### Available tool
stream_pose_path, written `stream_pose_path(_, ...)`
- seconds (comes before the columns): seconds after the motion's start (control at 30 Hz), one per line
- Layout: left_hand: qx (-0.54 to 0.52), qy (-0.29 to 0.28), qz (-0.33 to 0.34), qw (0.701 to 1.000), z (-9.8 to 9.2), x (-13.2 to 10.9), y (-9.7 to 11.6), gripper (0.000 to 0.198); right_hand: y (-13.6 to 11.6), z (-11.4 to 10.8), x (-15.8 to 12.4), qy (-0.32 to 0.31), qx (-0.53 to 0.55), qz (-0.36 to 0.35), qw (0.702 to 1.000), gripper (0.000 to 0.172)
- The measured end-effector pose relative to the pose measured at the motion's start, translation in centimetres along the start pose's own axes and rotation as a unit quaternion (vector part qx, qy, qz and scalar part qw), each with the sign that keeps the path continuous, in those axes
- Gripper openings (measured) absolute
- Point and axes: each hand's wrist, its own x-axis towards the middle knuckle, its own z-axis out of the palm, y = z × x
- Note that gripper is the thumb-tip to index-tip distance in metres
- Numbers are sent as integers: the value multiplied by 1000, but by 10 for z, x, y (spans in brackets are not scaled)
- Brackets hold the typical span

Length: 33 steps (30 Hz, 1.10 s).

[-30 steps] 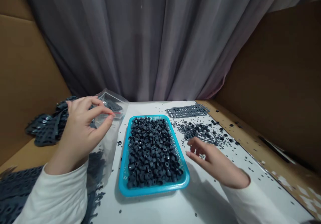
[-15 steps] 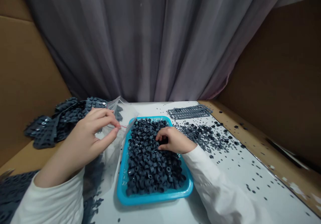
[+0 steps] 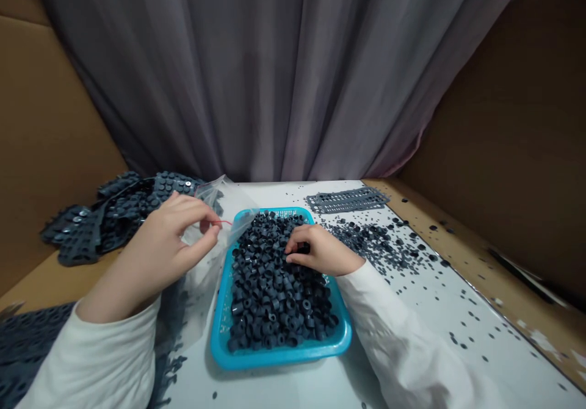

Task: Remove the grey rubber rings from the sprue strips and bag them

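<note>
A blue basket full of small dark ring-shaped rubber pieces stands in the middle. Over its left edge leans a clear plastic bag with a red strip at its mouth. My left hand pinches the bag's edge by that red strip between thumb and fingers. Inside the basket, my right hand reaches into the pieces from the right, thumb and fingertips drawn close together at their surface. Whatever lies between those fingertips is too small to make out.
Dark studded rubber sheets are heaped at the back left, with more sheets at the lower left. A perforated strip and scattered dark bits lie right of the basket. Cardboard walls and a grey curtain surround the table.
My right thumb and fingers have come closer together over the pieces. My left hand has shifted slightly up and to the right with the bag's edge.
</note>
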Motion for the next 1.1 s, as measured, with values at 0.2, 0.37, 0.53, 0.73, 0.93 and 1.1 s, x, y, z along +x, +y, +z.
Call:
stream_pose_path(0.2,33,-48,-72,996,13,2,-15,27,3,3,0,-1,-15,1,1000,15)
stream_pose_path(0.37,22,-43,-71,996,19,0,-18,30,5,5,0,3,-7,-3,1000,4)
stream_pose_path(0.53,11,-16,-67,998,17,1,-13,29,-3,-5,-1,47,92,18,994,10)
stream_pose_path(0.73,-10,-6,-50,999,19,3,4,24,-6,-4,1,46,237,71,968,24)
stream_pose_path(0.93,-93,-65,39,993,35,5,26,22,-19,2,3,31,379,84,921,27)
stream_pose_path(1.1,-108,-39,63,991,43,4,33,26,-30,0,0,25,427,64,901,23)
